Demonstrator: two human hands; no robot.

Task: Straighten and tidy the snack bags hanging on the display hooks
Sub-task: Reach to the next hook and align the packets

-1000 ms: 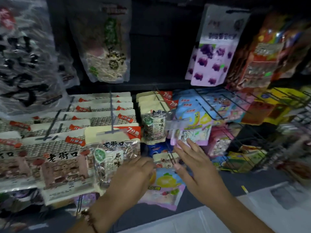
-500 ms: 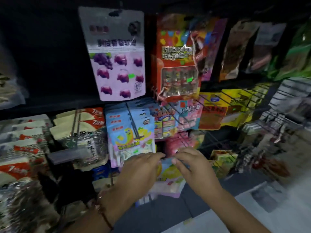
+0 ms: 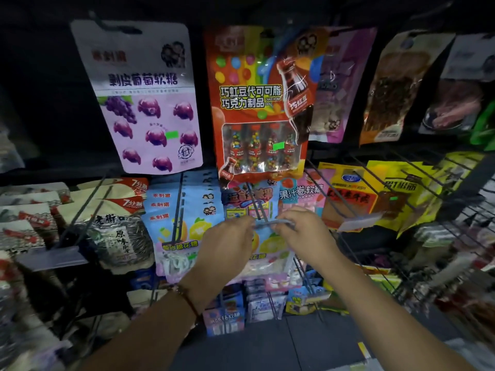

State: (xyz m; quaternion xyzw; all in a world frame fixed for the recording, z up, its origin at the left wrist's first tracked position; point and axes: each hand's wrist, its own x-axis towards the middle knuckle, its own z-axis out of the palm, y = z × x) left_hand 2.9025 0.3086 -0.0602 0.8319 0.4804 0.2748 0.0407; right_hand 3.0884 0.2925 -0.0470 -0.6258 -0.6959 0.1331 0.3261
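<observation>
My left hand (image 3: 226, 243) and my right hand (image 3: 304, 234) both pinch the top edge of a light blue marshmallow bag (image 3: 269, 246) with yellow fruit on it. The bag's top is level with the tip of a double-wire display hook (image 3: 255, 203). The hands cover most of the bag. To the left hangs a row of the same blue bags (image 3: 178, 223). Behind the hook hang blue candy bags (image 3: 247, 196) and pink fruit-roll bags (image 3: 301, 192).
Above hang a purple grape gummy bag (image 3: 144, 103) and a red chocolate-bean bag (image 3: 258, 103). Seed bags (image 3: 117, 226) fill the hooks at left, yellow jerky bags (image 3: 375, 194) and bare wire hooks at right. Small packs (image 3: 225, 315) sit below.
The camera has swung right and up from the seed bags. Both hands closed on the blue bag and lifted it up to the hook tip.
</observation>
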